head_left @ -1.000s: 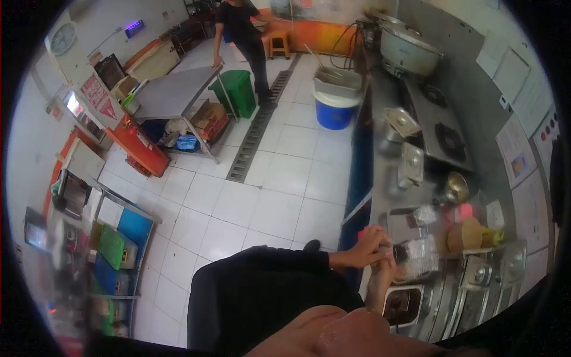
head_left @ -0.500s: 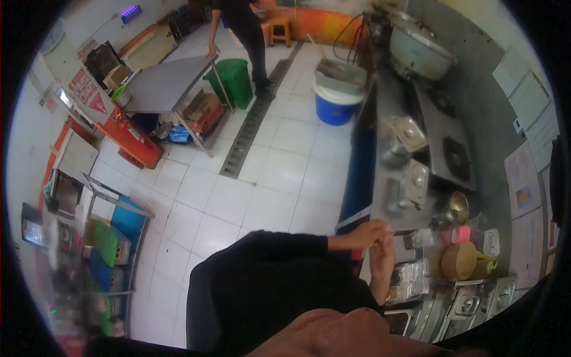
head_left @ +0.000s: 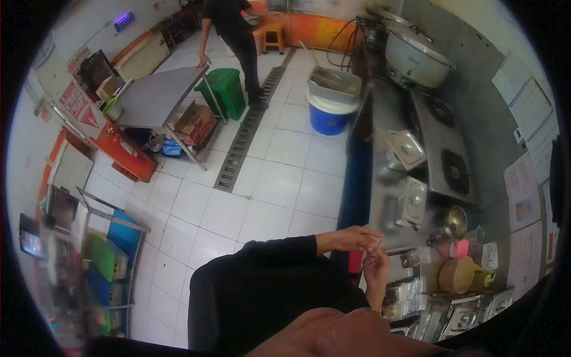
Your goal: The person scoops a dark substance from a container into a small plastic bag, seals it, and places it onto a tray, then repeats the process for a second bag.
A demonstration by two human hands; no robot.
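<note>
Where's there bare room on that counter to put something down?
The steel counter is bare along its front edge, from the left hand past the lidded pans. Crowded beyond the right hand: packets, tan jug, brass bowl.

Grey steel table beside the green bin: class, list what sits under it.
Brown cardboard boxes and a crumpled blue bag show beneath the grey steel table; its top hides whatever lies further back.

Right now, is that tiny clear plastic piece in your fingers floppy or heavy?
The tiny clear plastic piece is probably light: fingertips of the left hand and right hand alone pinch it. Likely flimsy, being thin and see-through.
</note>
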